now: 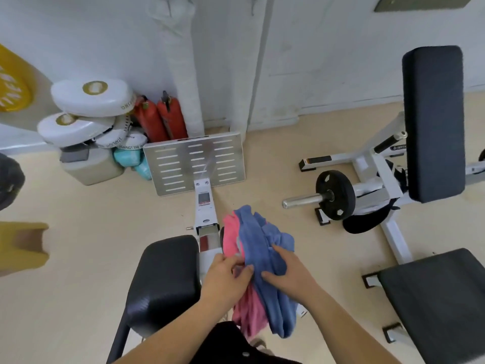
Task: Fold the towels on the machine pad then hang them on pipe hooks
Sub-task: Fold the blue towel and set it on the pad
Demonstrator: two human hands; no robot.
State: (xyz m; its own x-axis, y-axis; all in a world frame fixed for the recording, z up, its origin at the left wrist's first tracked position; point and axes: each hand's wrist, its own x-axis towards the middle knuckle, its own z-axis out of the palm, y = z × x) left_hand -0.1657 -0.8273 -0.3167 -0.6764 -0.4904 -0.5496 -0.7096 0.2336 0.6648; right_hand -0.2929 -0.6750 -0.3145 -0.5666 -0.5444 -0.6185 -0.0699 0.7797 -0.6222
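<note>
A crumpled blue towel (265, 248) lies bunched over a pink towel (232, 237) in the air in front of me, right of a black machine pad (168, 274). My left hand (225, 277) pinches the bundle at its left edge, fingers curled on the cloth. From the right, my right hand (288, 274) grips the blue towel, thumb on top. Both towels hang down below my hands. A white wrapped pipe (183, 74) runs up the back wall; two thin hooks show near the top edge.
A perforated metal foot plate (194, 161) stands on the floor ahead, joined to a white machine rail (206, 206). White pads and red extinguishers (162, 119) sit in the left corner. A bench with a weight plate (334, 194) stands right; another black pad (433, 298) lower right.
</note>
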